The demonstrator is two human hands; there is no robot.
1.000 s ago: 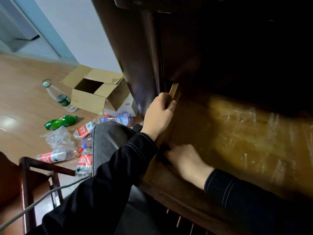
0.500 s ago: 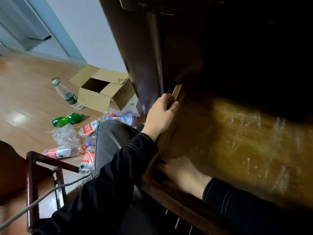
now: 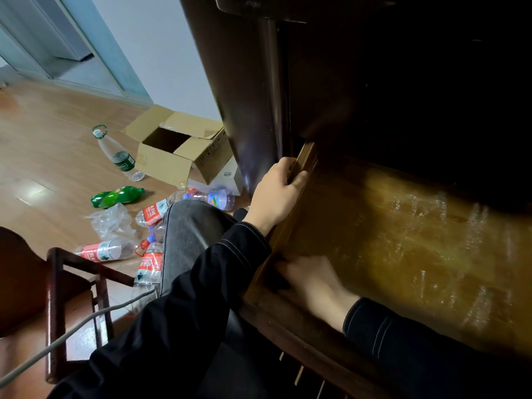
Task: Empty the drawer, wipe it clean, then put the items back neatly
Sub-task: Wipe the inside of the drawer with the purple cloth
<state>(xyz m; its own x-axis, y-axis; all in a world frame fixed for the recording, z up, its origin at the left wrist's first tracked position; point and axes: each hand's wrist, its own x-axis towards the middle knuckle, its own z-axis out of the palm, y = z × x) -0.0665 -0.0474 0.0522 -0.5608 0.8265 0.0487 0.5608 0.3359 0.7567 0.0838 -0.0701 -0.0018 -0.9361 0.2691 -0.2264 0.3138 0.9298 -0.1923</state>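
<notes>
The pale wooden floor [image 3: 43,156] carried a scatter of things. At the far side an open cardboard box [image 3: 172,159] stood with its flaps up, a small white box [image 3: 230,175] just to its right. Left of the cardboard lay a clear green-labelled bottle [image 3: 119,156]. Nearer lay a crushed green bottle [image 3: 118,196], crumpled clear plastic [image 3: 110,223], a blue-labelled bottle [image 3: 213,197] and three red-labelled bottles [image 3: 106,251]. A dark wooden chair [image 3: 57,283] stood at the near left.

1 drawer [image 3: 403,240], 1 cardboard box [image 3: 164,161], 1 green bottle [image 3: 118,195], 2 hands [image 3: 276,194] [image 3: 313,280].
</notes>
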